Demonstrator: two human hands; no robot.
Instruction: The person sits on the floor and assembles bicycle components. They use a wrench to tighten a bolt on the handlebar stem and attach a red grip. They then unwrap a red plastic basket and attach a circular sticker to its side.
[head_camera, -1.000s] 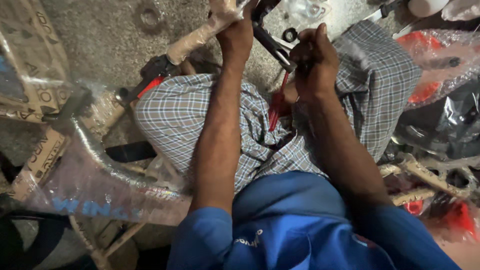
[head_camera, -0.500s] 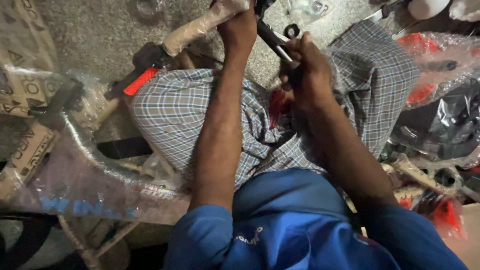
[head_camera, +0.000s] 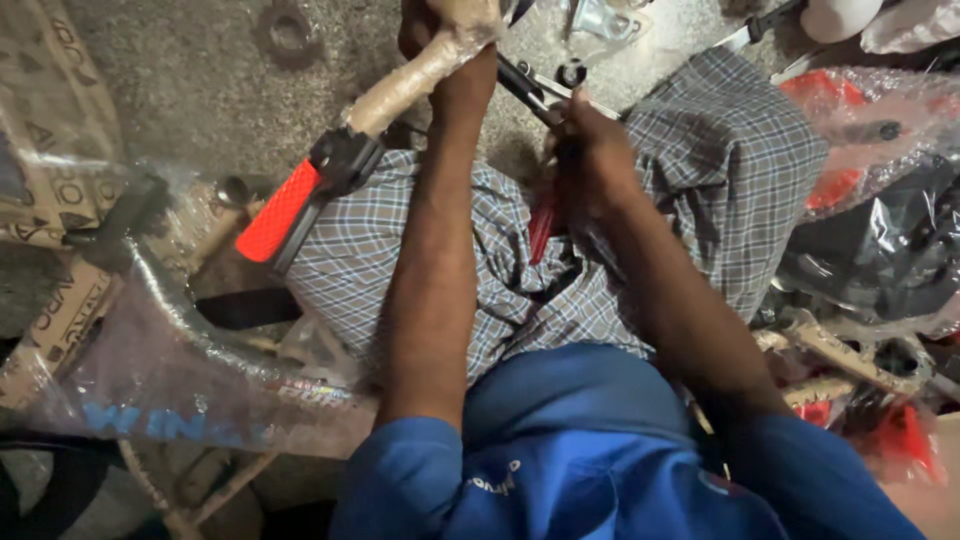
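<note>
My left hand (head_camera: 440, 30) reaches up to the top edge and grips a paper-wrapped handlebar (head_camera: 420, 75) that ends in a red rubber grip (head_camera: 278, 212) with a black clamp. My right hand (head_camera: 592, 160) is closed around a dark metal tool (head_camera: 525, 85) with a red handle part showing below my fist, over my lap. My legs in grey checked cloth (head_camera: 700, 150) lie under both arms. The hands' fingertips are partly hidden.
A plastic-wrapped bicycle frame tube (head_camera: 170, 390) and printed cardboard (head_camera: 60, 110) lie at the left. Red and black parts in clear plastic bags (head_camera: 870, 190) pile at the right. A metal washer (head_camera: 287, 30) and small metal fittings (head_camera: 600, 18) lie on the speckled concrete floor.
The view has shifted so the handlebar and its red grip show further right and lower. My right hand has moved down and left along the tool. My left hand keeps its hold.
</note>
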